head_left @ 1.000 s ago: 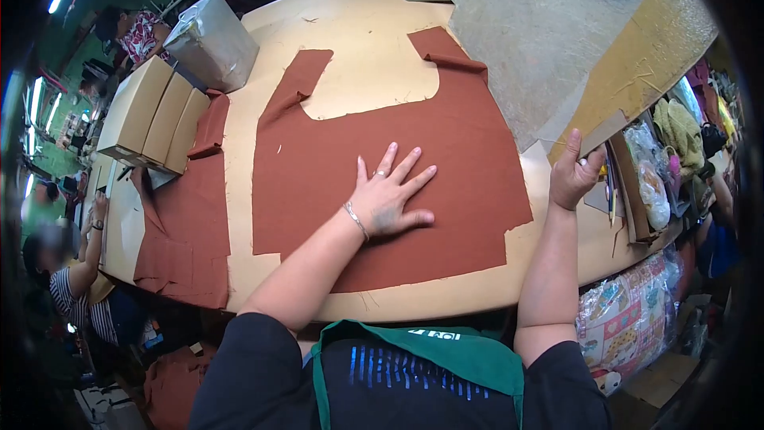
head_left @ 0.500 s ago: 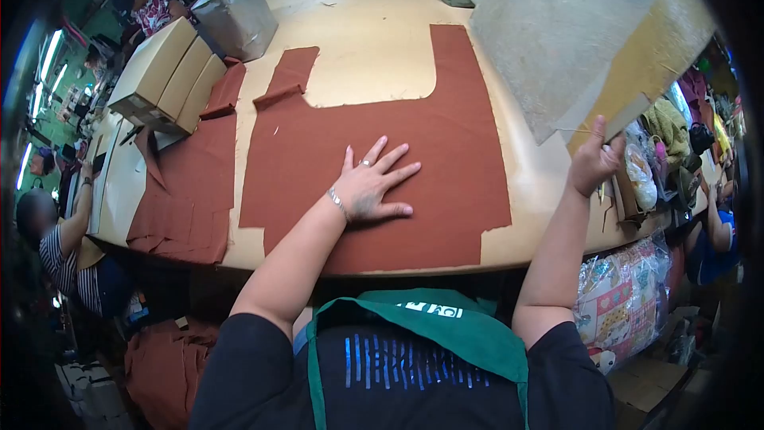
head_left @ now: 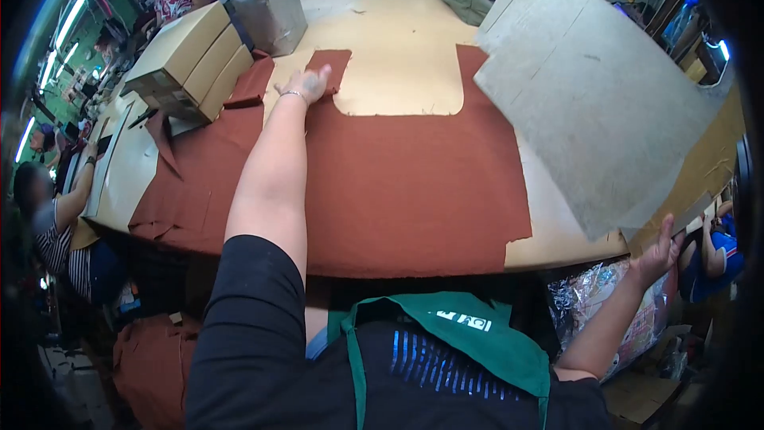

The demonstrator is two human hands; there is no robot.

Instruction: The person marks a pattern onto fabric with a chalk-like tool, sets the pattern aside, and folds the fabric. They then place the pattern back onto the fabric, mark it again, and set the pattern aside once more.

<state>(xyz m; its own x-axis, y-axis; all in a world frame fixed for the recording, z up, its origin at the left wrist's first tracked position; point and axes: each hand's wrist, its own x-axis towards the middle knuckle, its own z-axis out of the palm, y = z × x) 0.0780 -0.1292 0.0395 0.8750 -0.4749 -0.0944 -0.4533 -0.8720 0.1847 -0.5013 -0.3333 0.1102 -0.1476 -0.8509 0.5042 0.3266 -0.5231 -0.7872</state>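
Observation:
A rust-brown cut fabric piece [head_left: 414,191] with a deep U-shaped notch lies flat on the table. My left hand [head_left: 307,84] reaches to the fabric's far left strip and rests at its edge, fingers stretched out and holding nothing. Low at the right, my right hand [head_left: 656,256] grips the lower corner of a large pattern sheet [head_left: 589,103], grey and stiff-looking, with a brown tape-like band [head_left: 704,167] along its right side. The sheet is tilted up, and its left edge overlaps the fabric's right strip. More rust-brown fabric [head_left: 203,183] lies to the left.
Cardboard boxes [head_left: 187,64] and a grey wrapped box [head_left: 269,12] stand at the back left of the table [head_left: 382,20]. A green cloth bundle [head_left: 461,1] lies at the far edge, by another person's hands. People sit at the left and right. A plastic-wrapped bundle [head_left: 589,302] sits below right.
My left hand has moved from the fabric's middle to its far left strip, where the fold no longer shows. My right hand has swung the pattern sheet lower and rightward.

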